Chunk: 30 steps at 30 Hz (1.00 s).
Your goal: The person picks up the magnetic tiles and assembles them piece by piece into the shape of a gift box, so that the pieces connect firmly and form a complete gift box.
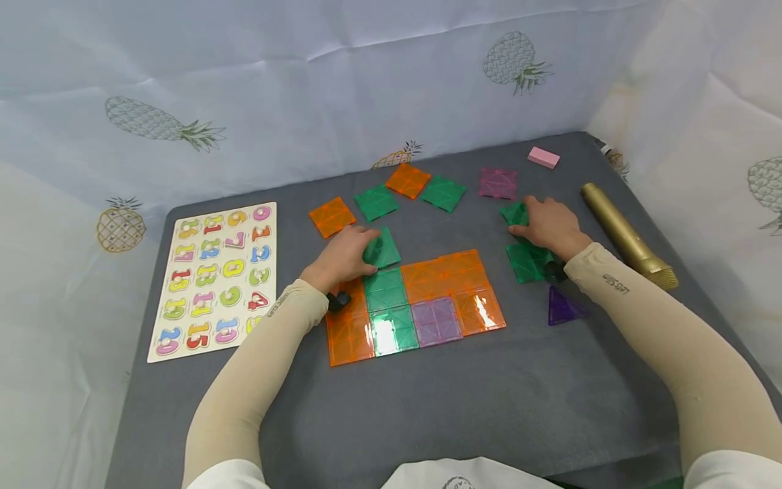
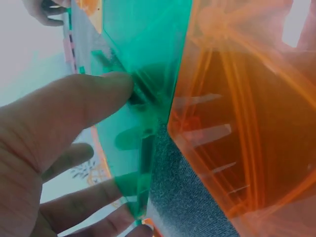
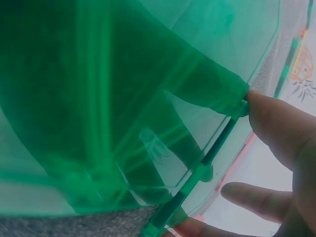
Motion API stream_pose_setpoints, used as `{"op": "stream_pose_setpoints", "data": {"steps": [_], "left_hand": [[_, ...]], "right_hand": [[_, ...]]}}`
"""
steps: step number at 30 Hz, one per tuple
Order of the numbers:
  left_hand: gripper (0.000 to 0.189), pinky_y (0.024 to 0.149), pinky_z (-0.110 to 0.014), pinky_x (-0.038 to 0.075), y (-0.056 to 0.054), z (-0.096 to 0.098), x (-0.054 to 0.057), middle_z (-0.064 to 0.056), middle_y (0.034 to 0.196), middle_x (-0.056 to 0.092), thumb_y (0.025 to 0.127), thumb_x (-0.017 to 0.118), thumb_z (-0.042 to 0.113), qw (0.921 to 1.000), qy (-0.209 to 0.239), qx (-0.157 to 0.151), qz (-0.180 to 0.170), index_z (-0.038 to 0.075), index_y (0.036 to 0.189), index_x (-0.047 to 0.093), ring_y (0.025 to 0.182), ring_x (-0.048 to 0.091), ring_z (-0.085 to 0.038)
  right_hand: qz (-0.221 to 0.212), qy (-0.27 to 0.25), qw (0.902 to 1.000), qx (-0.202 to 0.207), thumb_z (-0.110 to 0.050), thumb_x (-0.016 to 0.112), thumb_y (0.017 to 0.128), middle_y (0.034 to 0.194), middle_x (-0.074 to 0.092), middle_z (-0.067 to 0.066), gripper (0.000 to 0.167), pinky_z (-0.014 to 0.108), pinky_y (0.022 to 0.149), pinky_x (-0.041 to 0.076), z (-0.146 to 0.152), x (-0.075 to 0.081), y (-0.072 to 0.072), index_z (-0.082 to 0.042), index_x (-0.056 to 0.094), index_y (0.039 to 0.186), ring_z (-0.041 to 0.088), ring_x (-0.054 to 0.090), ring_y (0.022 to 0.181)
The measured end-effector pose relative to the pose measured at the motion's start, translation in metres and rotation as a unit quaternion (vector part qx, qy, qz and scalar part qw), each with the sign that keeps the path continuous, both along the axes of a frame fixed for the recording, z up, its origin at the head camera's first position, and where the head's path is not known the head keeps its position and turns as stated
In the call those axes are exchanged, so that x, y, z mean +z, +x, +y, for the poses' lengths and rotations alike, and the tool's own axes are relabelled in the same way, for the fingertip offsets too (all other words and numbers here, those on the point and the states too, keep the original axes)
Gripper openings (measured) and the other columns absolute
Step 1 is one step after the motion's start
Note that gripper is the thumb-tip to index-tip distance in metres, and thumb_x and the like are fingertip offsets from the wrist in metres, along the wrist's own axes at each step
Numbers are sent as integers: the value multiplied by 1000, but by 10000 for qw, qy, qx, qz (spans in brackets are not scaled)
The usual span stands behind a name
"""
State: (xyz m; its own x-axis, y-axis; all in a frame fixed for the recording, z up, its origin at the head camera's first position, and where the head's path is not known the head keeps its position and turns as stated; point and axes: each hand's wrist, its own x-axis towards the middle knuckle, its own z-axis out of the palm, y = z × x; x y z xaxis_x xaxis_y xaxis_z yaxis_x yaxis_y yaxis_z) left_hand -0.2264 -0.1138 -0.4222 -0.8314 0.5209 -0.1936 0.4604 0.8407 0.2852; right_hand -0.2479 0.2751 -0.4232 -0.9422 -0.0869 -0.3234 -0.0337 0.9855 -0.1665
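Note:
My left hand pinches a green square magnetic tile at the top left of a joined block of tiles. In the left wrist view the thumb lies on the green tile, beside an orange tile. The block has two green tiles, a purple tile and several orange tiles. On the right, my right hand grips another green tile by its edges, thumb and fingertips showing in the right wrist view. Just below that hand lies a further green tile.
Behind the block lie loose orange, green and magenta tiles. A number puzzle board is at left. At right are a purple triangle tile, a gold tube and a pink block.

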Motion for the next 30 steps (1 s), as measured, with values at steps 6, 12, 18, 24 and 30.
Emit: {"op": "stream_pose_setpoints", "data": {"steps": [6, 12, 18, 24, 30], "left_hand": [[63, 109, -42, 37, 0, 1, 0, -14, 141, 51, 84, 76, 22, 9997, -13, -141, -174, 6, 140, 49, 130, 46, -31], [62, 113, -44, 32, 5, -1, -3, -16, 145, 45, 87, 73, 24, 9993, 127, -95, -331, 5, 141, 48, 136, 39, -33], [67, 113, -47, 31, 14, -3, -8, -18, 151, 36, 85, 74, 32, 9991, 150, 54, -395, 8, 142, 47, 141, 31, -36], [66, 112, -46, 33, 18, -2, -11, -17, 152, 35, 84, 74, 34, 9996, 114, 154, -221, 9, 140, 50, 141, 30, -35], [65, 112, -46, 34, 19, -1, -15, -16, 152, 35, 84, 73, 35, 9996, 124, 217, -107, 9, 139, 51, 142, 30, -33]], "right_hand": [[80, -46, 9999, 54, -43, 58, 94, 123, 44, 41, 76, 61, 75, 48, 2, -1, 3, 5, 29, 145, 55, 51, 102], [193, -122, 9997, 126, -41, 61, 92, 121, 50, 40, 77, 60, 74, 49, 3, -2, -1, 7, 30, 144, 52, 55, 99], [500, -429, 9968, 457, -36, 69, 86, 105, 62, 35, 79, 56, 75, 51, -8, -4, -3, 8, 34, 142, 43, 62, 86], [1000, -773, 9784, 1634, -30, 76, 81, 115, 64, 26, 65, 55, 92, 47, -53, 5, 1, 6, 54, 130, 41, 61, 102], [918, -957, 9488, 2868, -29, 79, 79, 133, 54, 26, 59, 57, 102, 39, -101, 14, -3, 1, 61, 127, 45, 47, 122]]}}
